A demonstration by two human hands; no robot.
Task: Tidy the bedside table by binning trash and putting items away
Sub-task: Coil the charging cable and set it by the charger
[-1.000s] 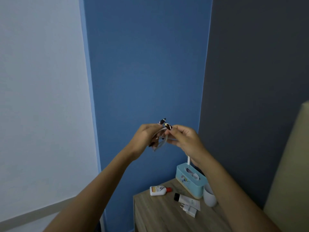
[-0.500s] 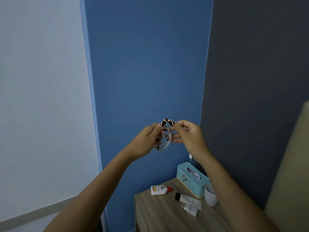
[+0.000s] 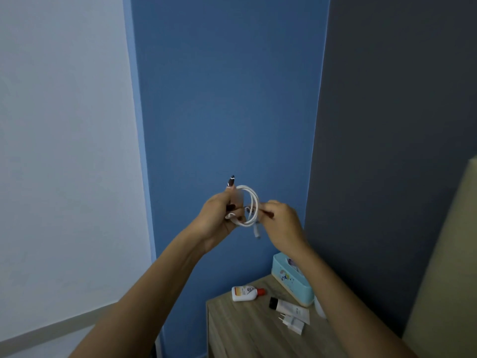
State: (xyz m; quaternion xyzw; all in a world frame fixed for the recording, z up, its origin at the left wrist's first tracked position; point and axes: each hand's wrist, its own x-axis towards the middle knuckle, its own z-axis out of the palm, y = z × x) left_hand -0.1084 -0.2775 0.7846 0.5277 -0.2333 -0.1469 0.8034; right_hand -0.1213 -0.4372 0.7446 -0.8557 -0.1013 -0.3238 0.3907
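Head view. You hold a white charging cable (image 3: 249, 205) up against the blue wall (image 3: 227, 99), well above the table (image 3: 247, 332). It sits wound into a small coil. Left hand (image 3: 219, 218): fingers closed around the coil's left side, one finger sticking up. Right hand (image 3: 280, 219): fingers pinching the coil's right side; a short plug end dangles just below.

Down on the table: a white bottle with a red cap (image 3: 246, 293) lying on its side, a white tube with a black cap (image 3: 289, 306), a white plug adapter (image 3: 291, 322) just beside the tube, and a light-blue tissue box (image 3: 291, 282) against the wall. A white cup behind your right forearm is mostly hidden.

Progress, as a judgement: early to middle. The cable is nearly bundled but not stowed; four loose items remain. No bin in view.

Against half a second ago: the coil looks rounder and stands more open, the hands have drawn slightly apart, and the hanging tail is shorter.
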